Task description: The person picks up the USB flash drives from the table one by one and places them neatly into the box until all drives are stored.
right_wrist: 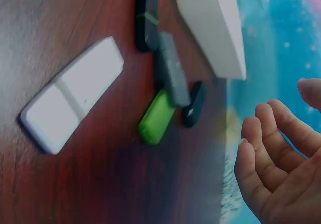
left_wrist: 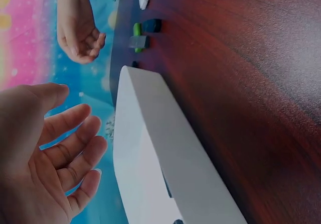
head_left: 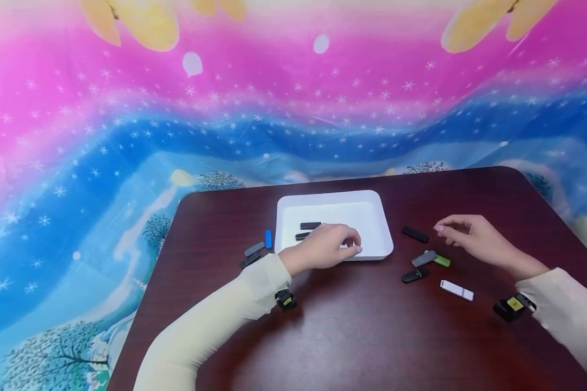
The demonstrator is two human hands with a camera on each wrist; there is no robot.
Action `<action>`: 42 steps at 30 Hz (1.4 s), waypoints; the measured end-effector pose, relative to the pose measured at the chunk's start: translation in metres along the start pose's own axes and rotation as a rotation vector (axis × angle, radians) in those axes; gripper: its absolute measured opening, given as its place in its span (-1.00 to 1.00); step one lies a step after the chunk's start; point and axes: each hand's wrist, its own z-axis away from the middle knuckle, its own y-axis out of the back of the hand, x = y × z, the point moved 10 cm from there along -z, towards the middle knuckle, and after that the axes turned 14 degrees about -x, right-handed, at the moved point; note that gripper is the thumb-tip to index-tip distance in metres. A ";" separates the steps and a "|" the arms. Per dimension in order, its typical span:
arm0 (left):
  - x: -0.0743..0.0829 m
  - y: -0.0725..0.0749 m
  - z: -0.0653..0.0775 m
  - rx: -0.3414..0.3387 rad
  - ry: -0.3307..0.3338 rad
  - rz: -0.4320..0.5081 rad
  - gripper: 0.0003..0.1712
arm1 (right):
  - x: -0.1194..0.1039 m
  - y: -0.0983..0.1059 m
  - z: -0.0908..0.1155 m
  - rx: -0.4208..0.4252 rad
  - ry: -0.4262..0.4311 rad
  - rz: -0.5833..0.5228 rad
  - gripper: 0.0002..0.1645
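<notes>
My left hand (head_left: pixel 325 247) hovers over the near part of a white tray (head_left: pixel 385 225), its fingers loosely bent around nothing. In the tray lie two black USB flash drives (head_left: pixel 310 226), partly covered by that hand in the head view. To the right of the tray, my right hand (head_left: pixel 481 244) is raised above the table, empty, with relaxed fingers. Near it are a black flash drive (head_left: pixel 414 234), a grey one (head_left: pixel 423 258) lying across a green one (head_left: pixel 442 261), another black one (head_left: pixel 414 276) and a white one (right_wrist: pixel 75 96).
Left of the tray, a blue flash drive (head_left: pixel 268 239), a grey one (head_left: pixel 254 249) and a black one (head_left: pixel 250 260) lie close together. All stand on a dark red-brown wooden table (head_left: pixel 352 336). Behind it hangs a colourful snowflake-patterned cloth (head_left: pixel 293 98).
</notes>
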 end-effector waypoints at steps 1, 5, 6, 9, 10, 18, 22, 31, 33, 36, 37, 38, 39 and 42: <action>0.001 -0.002 -0.001 -0.006 0.001 -0.009 -0.76 | 0.004 0.000 -0.002 -0.003 -0.011 -0.002 -0.70; 0.006 -0.009 -0.005 -0.029 -0.004 -0.027 -0.77 | 0.018 -0.003 -0.009 -0.019 -0.021 0.003 -0.67; 0.008 -0.011 -0.007 -0.033 -0.010 -0.028 -0.76 | 0.021 -0.003 -0.011 -0.020 -0.019 0.006 -0.68; 0.013 -0.014 -0.010 -0.038 -0.027 -0.035 -0.75 | 0.028 -0.006 -0.017 -0.020 -0.013 0.026 -0.73; 0.014 -0.014 -0.010 -0.038 -0.030 -0.036 -0.76 | 0.030 -0.007 -0.020 -0.024 -0.014 0.027 -0.75; 0.020 -0.015 -0.013 -0.036 -0.029 -0.039 -0.76 | 0.037 -0.016 -0.036 -0.079 -0.039 0.004 -0.74; 0.026 -0.016 -0.016 -0.038 -0.040 -0.049 -0.77 | 0.039 -0.020 -0.039 -0.105 -0.057 -0.002 -0.72; 0.037 -0.023 -0.025 -0.050 -0.062 -0.070 -0.77 | 0.047 -0.025 -0.037 -0.134 -0.090 -0.008 -0.68; 0.040 -0.024 -0.027 -0.051 -0.071 -0.081 -0.77 | 0.048 -0.026 -0.036 -0.135 -0.092 -0.005 -0.68; 0.044 -0.024 -0.029 -0.050 -0.080 -0.097 -0.78 | 0.048 -0.026 -0.036 -0.138 -0.092 0.007 -0.68; 0.045 -0.025 -0.029 -0.049 -0.083 -0.098 -0.78 | 0.047 -0.026 -0.036 -0.141 -0.094 0.015 -0.67; 0.047 -0.025 -0.029 -0.048 -0.085 -0.100 -0.79 | 0.047 -0.027 -0.036 -0.143 -0.096 0.024 -0.67; 0.048 -0.025 -0.030 -0.048 -0.088 -0.100 -0.79 | 0.047 -0.027 -0.037 -0.147 -0.099 0.034 -0.67; 0.050 -0.026 -0.031 -0.048 -0.098 -0.104 -0.80 | 0.046 -0.028 -0.038 -0.153 -0.112 0.065 -0.67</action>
